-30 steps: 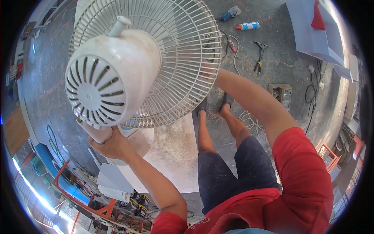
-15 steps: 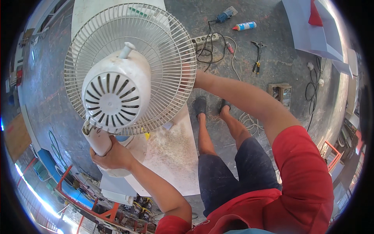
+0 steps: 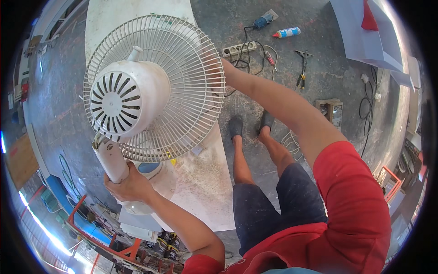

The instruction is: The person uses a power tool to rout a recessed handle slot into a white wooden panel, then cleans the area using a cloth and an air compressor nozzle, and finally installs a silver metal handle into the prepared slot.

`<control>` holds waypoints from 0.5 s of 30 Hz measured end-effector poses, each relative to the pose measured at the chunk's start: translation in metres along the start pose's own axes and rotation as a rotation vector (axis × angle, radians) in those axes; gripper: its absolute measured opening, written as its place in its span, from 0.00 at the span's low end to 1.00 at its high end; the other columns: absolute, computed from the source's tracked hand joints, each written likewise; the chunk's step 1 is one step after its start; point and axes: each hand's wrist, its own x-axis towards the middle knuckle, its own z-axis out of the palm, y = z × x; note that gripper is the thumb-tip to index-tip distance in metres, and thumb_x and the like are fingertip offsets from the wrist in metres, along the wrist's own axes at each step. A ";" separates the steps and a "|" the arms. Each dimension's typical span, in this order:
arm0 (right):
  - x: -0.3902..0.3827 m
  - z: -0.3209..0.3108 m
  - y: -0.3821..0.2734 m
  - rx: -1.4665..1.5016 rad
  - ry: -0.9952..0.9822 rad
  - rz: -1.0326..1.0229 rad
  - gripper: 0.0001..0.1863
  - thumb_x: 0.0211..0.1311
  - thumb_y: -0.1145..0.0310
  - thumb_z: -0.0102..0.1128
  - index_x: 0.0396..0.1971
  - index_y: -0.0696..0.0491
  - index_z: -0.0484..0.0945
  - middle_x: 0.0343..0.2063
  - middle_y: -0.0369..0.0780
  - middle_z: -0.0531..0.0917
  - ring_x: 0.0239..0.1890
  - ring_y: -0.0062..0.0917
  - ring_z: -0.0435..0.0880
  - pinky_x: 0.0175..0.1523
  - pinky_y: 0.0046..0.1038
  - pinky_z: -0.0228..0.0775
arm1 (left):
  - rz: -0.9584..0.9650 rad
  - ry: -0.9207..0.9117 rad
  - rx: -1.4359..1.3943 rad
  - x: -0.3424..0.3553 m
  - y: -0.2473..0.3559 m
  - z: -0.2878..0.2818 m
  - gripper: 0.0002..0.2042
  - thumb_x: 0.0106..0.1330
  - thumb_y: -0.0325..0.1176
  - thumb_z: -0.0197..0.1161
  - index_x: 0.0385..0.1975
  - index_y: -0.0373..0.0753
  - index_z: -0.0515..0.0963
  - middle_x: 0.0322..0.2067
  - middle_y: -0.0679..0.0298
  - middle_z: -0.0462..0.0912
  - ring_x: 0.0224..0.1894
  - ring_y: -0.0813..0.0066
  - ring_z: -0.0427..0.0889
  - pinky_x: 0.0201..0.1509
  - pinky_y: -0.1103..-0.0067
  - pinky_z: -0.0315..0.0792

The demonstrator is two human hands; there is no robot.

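A white electric fan (image 3: 132,98) with a round wire cage (image 3: 194,107) stands in front of me, its slotted motor housing (image 3: 114,105) facing me. A small knob (image 3: 135,53) sticks up from the housing. My left hand (image 3: 130,185) is wrapped round the fan's neck (image 3: 111,160), just below the motor. Part of the fan's base (image 3: 137,208), with a blue patch, shows under that hand. My right hand (image 3: 223,69) is at the cage's far right edge, mostly behind the wires, so its fingers are hidden. Dust and crumbs lie on the white board (image 3: 203,192) beneath.
On the floor to the right lie a power strip (image 3: 239,49) with cords, a blue power tool (image 3: 266,19), a tube (image 3: 287,32), pliers (image 3: 301,80) and a small wooden box (image 3: 329,112). An orange metal frame (image 3: 75,214) stands at the lower left.
The fan's head has turned and tilted, its motor housing shifting left and the top of its cage dropping lower. My right hand has moved slightly up and left; my left stays on the neck.
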 end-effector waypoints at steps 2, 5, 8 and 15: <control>0.003 -0.001 -0.007 0.166 0.093 -0.069 0.22 0.66 0.62 0.61 0.60 0.44 0.81 0.59 0.39 0.81 0.69 0.34 0.73 0.78 0.47 0.56 | -0.002 -0.002 -0.002 -0.001 0.000 0.000 0.29 0.40 0.31 0.82 0.47 0.38 0.80 0.44 0.59 0.85 0.48 0.51 0.84 0.53 0.57 0.75; 0.009 0.007 -0.032 -0.203 0.093 -0.235 0.20 0.66 0.62 0.60 0.58 0.43 0.82 0.56 0.37 0.83 0.66 0.34 0.75 0.77 0.49 0.55 | -0.002 0.004 -0.011 -0.001 0.001 0.000 0.29 0.41 0.31 0.82 0.48 0.38 0.80 0.45 0.58 0.85 0.48 0.51 0.84 0.53 0.57 0.75; 0.005 0.008 -0.065 -1.432 -0.458 0.043 0.26 0.65 0.64 0.61 0.64 0.45 0.78 0.65 0.41 0.77 0.71 0.35 0.71 0.80 0.48 0.51 | -0.042 -0.022 -0.034 -0.001 0.002 0.000 0.29 0.42 0.31 0.81 0.49 0.38 0.80 0.45 0.58 0.85 0.48 0.50 0.84 0.53 0.57 0.75; 0.000 0.008 -0.079 -1.238 -0.273 -0.232 0.26 0.65 0.65 0.60 0.65 0.46 0.78 0.65 0.42 0.77 0.71 0.36 0.71 0.80 0.48 0.52 | -0.012 -0.020 0.025 0.004 0.002 -0.003 0.29 0.42 0.33 0.82 0.48 0.37 0.80 0.45 0.56 0.85 0.48 0.50 0.84 0.53 0.57 0.75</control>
